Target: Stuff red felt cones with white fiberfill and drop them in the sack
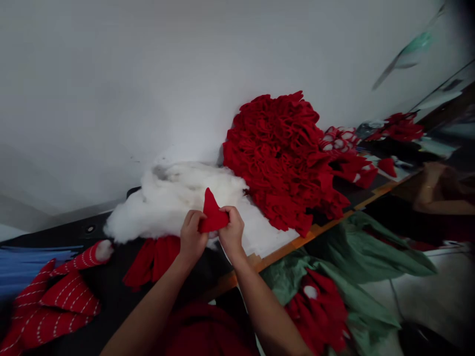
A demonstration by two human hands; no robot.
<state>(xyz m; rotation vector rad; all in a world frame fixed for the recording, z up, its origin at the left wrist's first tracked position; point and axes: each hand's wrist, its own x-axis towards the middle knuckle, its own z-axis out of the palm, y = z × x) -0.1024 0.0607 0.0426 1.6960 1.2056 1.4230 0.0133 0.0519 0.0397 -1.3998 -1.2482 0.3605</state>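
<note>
Between my two hands is a small red felt cone (212, 213), its tip pointing up and its wide end toward me. My left hand (193, 231) pinches the cone's left lower edge. On the other side, my right hand (232, 231) grips the right lower edge with thumb and fingers. A bit of white shows under the cone's lower edge. Just behind my hands lies a big heap of white stuffing (159, 202). Red fabric pieces (158, 259) rest on the dark table, left of my left wrist.
A tall pile of red felt pieces (274, 153) stands right of the stuffing against the wall. Striped red pieces (67, 296) lie at left. Below the wooden table edge (319, 227) hangs a green sack (356, 247) with red items. Another person's arm (432, 190) is at far right.
</note>
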